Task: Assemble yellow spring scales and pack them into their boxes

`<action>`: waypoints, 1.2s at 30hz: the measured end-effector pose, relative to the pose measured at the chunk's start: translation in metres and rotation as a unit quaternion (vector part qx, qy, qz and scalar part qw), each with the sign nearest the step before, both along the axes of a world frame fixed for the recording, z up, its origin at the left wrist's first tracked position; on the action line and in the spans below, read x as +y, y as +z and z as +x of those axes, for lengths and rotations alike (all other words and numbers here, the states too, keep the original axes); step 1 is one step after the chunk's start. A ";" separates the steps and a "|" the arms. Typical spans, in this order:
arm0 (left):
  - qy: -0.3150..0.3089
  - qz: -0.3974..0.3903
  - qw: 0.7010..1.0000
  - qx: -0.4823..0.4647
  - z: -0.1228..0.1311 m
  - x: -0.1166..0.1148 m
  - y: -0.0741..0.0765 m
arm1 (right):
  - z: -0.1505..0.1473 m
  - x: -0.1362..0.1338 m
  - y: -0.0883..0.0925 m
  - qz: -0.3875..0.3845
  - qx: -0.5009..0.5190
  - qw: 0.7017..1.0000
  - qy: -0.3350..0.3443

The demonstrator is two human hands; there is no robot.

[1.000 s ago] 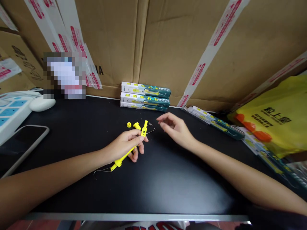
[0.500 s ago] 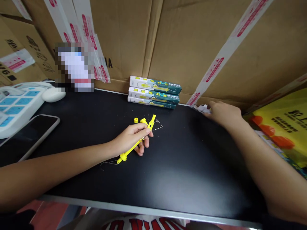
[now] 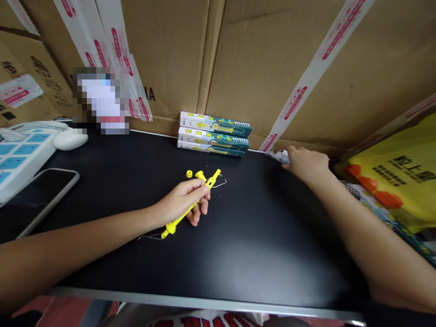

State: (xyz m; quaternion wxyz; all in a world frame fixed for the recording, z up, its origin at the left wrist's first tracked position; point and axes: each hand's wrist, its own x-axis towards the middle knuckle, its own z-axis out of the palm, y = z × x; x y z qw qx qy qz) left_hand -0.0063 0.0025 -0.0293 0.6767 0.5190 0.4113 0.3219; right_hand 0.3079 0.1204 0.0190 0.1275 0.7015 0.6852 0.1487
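Observation:
A thin yellow spring scale [image 3: 182, 221] lies slantwise in my left hand [image 3: 185, 196], which is closed around it just over the tabletop. The thumb presses a flat yellow strip with a slot [image 3: 210, 182] at its upper end. A wire hook [image 3: 150, 236] sticks out at the lower end. Beyond the fingertips lie a small yellow ring-shaped cap [image 3: 189, 173], a yellow plug [image 3: 200, 175] and a bent wire hook [image 3: 220, 182]. At the back right, the bent fingers of my right hand [image 3: 308, 163] touch crumpled white wrapping [image 3: 281, 156]; the fingertips are partly hidden.
Stacked spring-scale boxes [image 3: 213, 141] stand at the back of the black table [image 3: 259, 236] against a large taped carton [image 3: 272, 59]. To the left are a power strip [image 3: 23, 152], a white mouse [image 3: 71, 139] and a phone [image 3: 39, 200]. A yellow bag [image 3: 402, 172] sits at right.
The view has shifted slightly, so everything appears a little further left. My left hand keeps its hold on the spring scale, and my right hand stays by the white wrapping.

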 end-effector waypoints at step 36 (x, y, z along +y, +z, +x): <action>-0.054 0.041 0.998 0.014 0.001 -0.004 -0.004 | -0.086 -0.070 0.002 -0.151 0.795 0.564 0.167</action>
